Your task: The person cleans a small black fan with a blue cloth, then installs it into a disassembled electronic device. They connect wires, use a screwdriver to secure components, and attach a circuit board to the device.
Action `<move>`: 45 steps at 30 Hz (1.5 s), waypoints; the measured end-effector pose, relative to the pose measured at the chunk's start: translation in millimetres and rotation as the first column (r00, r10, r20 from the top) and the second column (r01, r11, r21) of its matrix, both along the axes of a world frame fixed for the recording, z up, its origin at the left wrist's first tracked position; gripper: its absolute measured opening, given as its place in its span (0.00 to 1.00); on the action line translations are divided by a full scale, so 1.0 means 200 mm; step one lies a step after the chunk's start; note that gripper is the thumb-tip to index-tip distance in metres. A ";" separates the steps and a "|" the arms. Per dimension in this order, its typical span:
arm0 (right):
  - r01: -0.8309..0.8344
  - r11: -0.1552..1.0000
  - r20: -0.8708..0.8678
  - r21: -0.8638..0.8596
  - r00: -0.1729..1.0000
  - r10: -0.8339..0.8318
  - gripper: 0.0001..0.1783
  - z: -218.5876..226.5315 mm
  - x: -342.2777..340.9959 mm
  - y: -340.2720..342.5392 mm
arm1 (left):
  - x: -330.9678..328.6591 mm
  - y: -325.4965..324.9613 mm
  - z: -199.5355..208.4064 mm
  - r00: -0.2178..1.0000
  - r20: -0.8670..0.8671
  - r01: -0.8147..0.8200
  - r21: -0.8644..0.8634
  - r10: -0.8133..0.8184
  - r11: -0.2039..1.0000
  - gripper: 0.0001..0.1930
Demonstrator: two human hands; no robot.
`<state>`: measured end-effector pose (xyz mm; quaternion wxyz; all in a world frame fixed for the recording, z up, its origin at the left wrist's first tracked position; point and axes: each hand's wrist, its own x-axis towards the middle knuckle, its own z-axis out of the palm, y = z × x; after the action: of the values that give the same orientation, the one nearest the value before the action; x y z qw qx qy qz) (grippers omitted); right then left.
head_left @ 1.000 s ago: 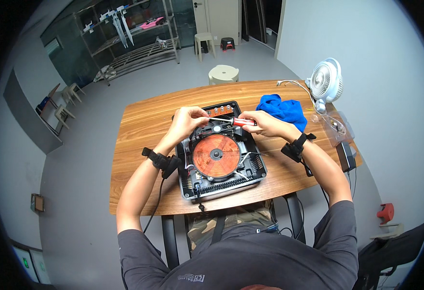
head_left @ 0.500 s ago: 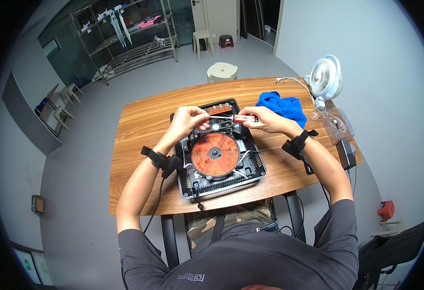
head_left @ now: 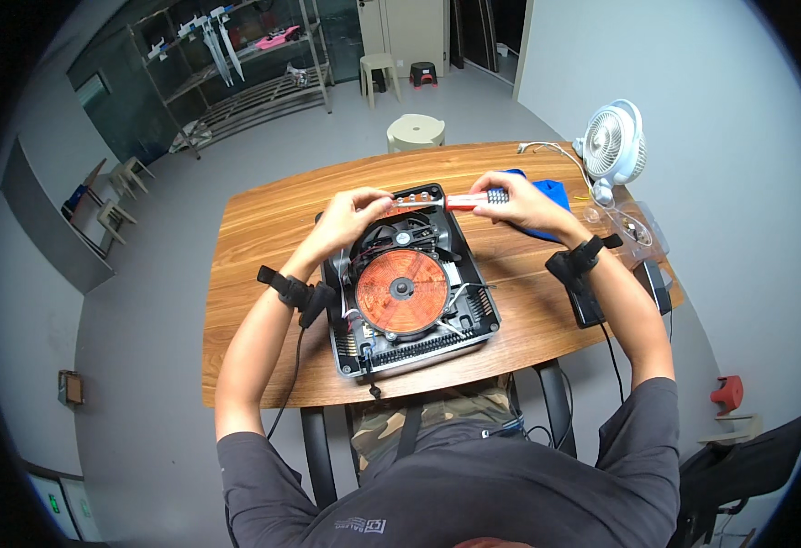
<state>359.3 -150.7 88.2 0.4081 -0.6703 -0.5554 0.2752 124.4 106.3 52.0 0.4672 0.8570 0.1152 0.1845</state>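
An opened induction cooker (head_left: 487, 320) lies on the table before me, with its round copper coil (head_left: 403, 290) facing up. Behind the coil sits a black cooling fan (head_left: 391, 239), and an orange-brown strip with several silver knobs (head_left: 425, 195) runs along the far edge. My right hand (head_left: 521, 203) grips the red handle of a screwdriver (head_left: 463, 201). The shaft points left over the far end of the cooker. At its tip, the thumb and fingers of my left hand (head_left: 355, 216) are pinched together; whether they hold the tip or something small there is too fine to see.
A blue cloth (head_left: 547, 196) lies behind my right hand. At the table's right end are a white desk fan (head_left: 612, 144), a clear plastic tray (head_left: 636, 230) with small parts, and a black box (head_left: 653, 285). A cable trails from each wrist strap. A stool (head_left: 416, 132) stands beyond the table.
Both hands and the screwdriver have moved away from me, from above the cooling fan to the cooker's far edge. My right hand has also shifted right, now covering part of the blue cloth.
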 end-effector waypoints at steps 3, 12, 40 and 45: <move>0.052 0.996 0.146 0.077 0.987 -0.063 0.18 0.08 0.11 -0.02 | 0.06 0.07 0.04 0.998 -0.053 -0.006 0.309 0.023 0.951 0.18; 0.024 0.982 0.593 0.186 0.794 -0.131 0.21 0.31 0.22 0.07 | 0.37 0.11 -0.07 0.970 -0.245 0.151 0.608 0.003 0.779 0.16; -0.123 0.989 0.744 -0.078 0.654 0.140 0.21 0.30 0.14 0.45 | 0.50 0.12 -0.22 0.970 -0.230 0.062 0.535 0.074 0.843 0.16; -0.098 0.989 0.741 -0.109 0.656 0.147 0.21 0.32 0.12 0.46 | 0.50 0.11 -0.22 0.966 -0.241 0.043 0.512 0.095 0.858 0.16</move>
<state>383.8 -58.0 151.3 0.1053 -0.6969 -0.7091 0.0198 224.3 127.6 8.9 0.2006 0.9652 0.1331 0.1019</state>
